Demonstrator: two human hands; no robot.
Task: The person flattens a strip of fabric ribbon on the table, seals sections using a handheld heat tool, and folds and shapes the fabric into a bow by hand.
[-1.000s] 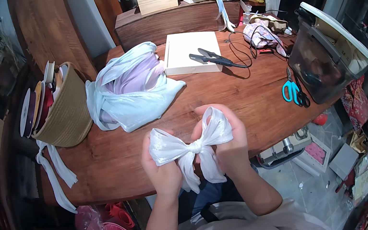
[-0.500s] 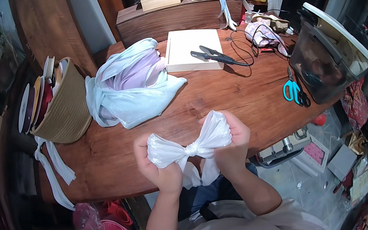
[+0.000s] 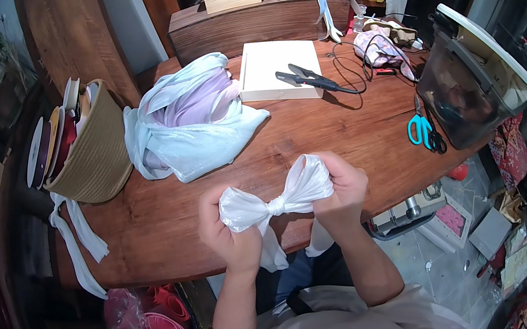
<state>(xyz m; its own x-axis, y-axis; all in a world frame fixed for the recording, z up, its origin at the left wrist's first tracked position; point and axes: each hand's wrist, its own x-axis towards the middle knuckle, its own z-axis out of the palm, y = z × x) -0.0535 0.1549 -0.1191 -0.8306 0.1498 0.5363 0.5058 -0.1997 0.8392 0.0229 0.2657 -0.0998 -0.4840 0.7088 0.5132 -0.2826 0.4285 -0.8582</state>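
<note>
A shiny white fabric bow (image 3: 276,205) with a knotted centre is held up over the table's near edge. My left hand (image 3: 224,230) grips its left loop, fingers curled behind the fabric. Around the right loop my right hand (image 3: 343,189) is closed, the thumb and fingers partly hidden by the cloth. Two tails of the bow hang down between my wrists. Beyond the bow lies a heap of pale blue and lilac sheer fabric (image 3: 201,123).
On the wooden table (image 3: 313,128), a black corded tool with two arms (image 3: 305,79) rests on a white box (image 3: 253,61). Teal-handled scissors (image 3: 419,130) lie near a clear storage bin (image 3: 460,90). A woven basket (image 3: 94,151) with ribbon spools stands left, a white strip (image 3: 66,232) hanging beside it.
Both hands have shifted slightly right and drawn a little apart, stretching the bow's loops wider. The tails now hang farther from each other.
</note>
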